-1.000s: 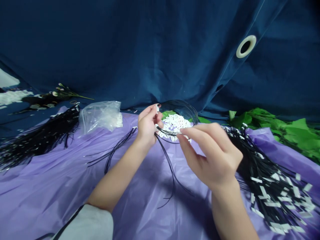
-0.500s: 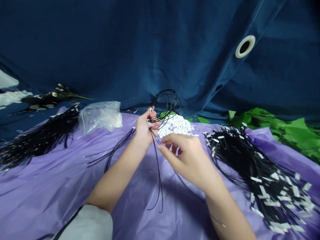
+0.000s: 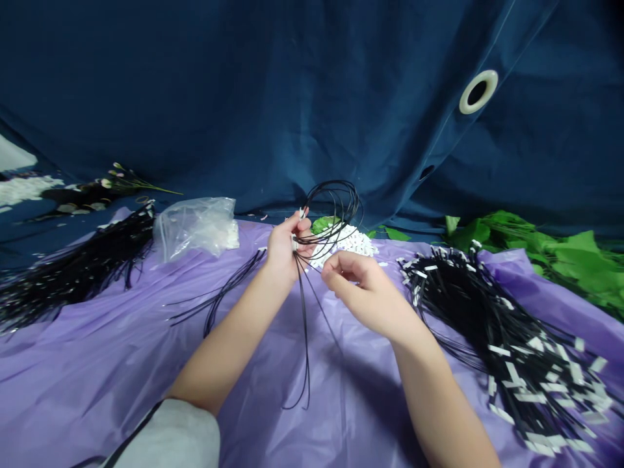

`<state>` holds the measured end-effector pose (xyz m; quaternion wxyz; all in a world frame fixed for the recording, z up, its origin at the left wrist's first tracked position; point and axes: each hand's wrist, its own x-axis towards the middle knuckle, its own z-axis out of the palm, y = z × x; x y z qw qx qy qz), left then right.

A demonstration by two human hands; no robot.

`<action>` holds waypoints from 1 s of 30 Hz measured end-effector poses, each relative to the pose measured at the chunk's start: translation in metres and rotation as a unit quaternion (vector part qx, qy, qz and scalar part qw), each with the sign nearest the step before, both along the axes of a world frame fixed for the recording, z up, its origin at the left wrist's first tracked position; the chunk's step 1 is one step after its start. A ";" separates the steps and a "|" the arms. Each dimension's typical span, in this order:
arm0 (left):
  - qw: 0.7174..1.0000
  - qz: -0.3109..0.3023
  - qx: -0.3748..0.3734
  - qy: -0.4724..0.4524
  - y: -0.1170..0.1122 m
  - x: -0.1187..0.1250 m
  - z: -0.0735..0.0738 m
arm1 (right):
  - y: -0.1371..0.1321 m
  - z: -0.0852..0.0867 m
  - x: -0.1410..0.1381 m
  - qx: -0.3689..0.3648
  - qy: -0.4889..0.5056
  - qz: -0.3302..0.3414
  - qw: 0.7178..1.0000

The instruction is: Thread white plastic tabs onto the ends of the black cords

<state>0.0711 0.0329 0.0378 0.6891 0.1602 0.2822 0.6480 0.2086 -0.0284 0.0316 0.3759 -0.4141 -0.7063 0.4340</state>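
My left hand [image 3: 284, 252] is closed on a bunch of thin black cords [image 3: 347, 184] at the middle of the view. The cords arch in loops to the right above the hand, and loose ends hang below it. Small white pieces show at its fingertips and in its palm. My right hand [image 3: 374, 294], just to the right, has thumb and forefinger pinched together. One thin cord seems to run from the left hand to that pinch. Behind both hands lies a heap of small white pieces [image 3: 355, 242], partly covered by the loops.
Black cords with white tags [image 3: 463, 292] are heaped at right, before green leaves [image 3: 560, 250]. At left lie another black cord pile [image 3: 97, 260] and a clear plastic bag [image 3: 192, 224]. A few cords [image 3: 234, 283] rest beside my left forearm on purple sheeting [image 3: 121, 364]. A blue curtain [image 3: 219, 97] hangs behind.
My left hand and the looped cords have shifted slightly right. My right hand has moved a little right and up, its fingers drawn closer together. The hanging ends have swung left.
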 end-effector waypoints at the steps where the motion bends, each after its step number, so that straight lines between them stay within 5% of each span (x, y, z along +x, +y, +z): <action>1: 1.000 -0.003 0.000 0.000 0.001 0.000 0.000 | 0.001 0.000 0.001 -0.004 0.000 0.001 1.000; 9: 1.000 0.018 -0.018 -0.004 0.005 -0.001 0.000 | 0.000 0.018 0.047 -0.079 0.061 0.131 0.986; 17: 0.996 0.073 0.008 0.052 0.005 0.000 -0.002 | -0.006 0.020 0.101 0.045 0.169 0.238 0.955; 24: 0.976 0.131 0.082 0.153 -0.002 0.007 -0.008 | 0.002 0.016 0.073 0.186 0.254 0.126 0.941; 30: 0.957 0.159 0.151 0.190 -0.006 0.015 -0.015 | -0.004 0.015 0.044 0.144 0.307 0.123 0.933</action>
